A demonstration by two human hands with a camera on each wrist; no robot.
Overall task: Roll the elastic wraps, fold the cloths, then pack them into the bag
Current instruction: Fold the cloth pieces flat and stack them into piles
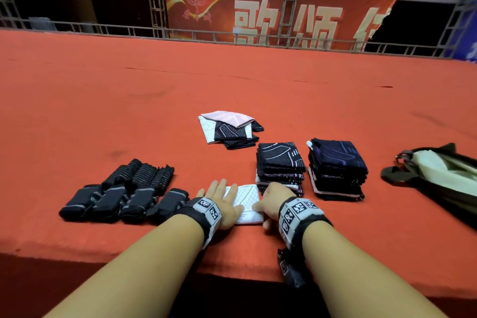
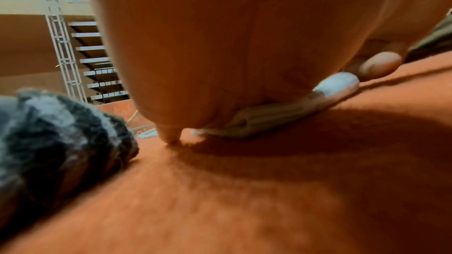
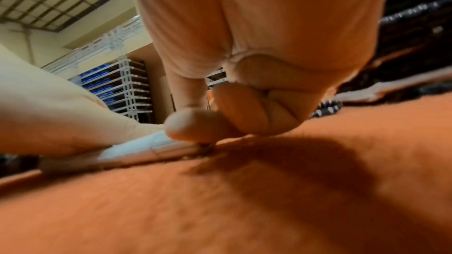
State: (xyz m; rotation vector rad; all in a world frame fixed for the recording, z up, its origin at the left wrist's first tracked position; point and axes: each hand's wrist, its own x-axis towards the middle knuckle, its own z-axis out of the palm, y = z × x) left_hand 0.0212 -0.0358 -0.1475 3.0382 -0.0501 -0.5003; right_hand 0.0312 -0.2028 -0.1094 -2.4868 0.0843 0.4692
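Note:
A folded white cloth (image 1: 246, 199) lies near the table's front edge between my hands. My left hand (image 1: 223, 197) lies flat on its left half, fingers straight, pressing it down; the left wrist view shows the palm (image 2: 220, 55) on the cloth (image 2: 281, 115). My right hand (image 1: 273, 199) is at the cloth's right edge, fingers curled; in the right wrist view the thumb (image 3: 190, 126) pinches the cloth's (image 3: 146, 146) corner. Rolled dark wraps (image 1: 121, 193) sit to the left. Two stacks of folded cloths (image 1: 280, 165) (image 1: 336, 168) stand to the right.
A loose pile of unfolded cloths (image 1: 229, 128) lies farther back at the centre. The open dark bag with a pale lining (image 1: 438, 175) rests at the far right. The red table (image 1: 103, 111) stretches back to a metal railing (image 1: 77, 27).

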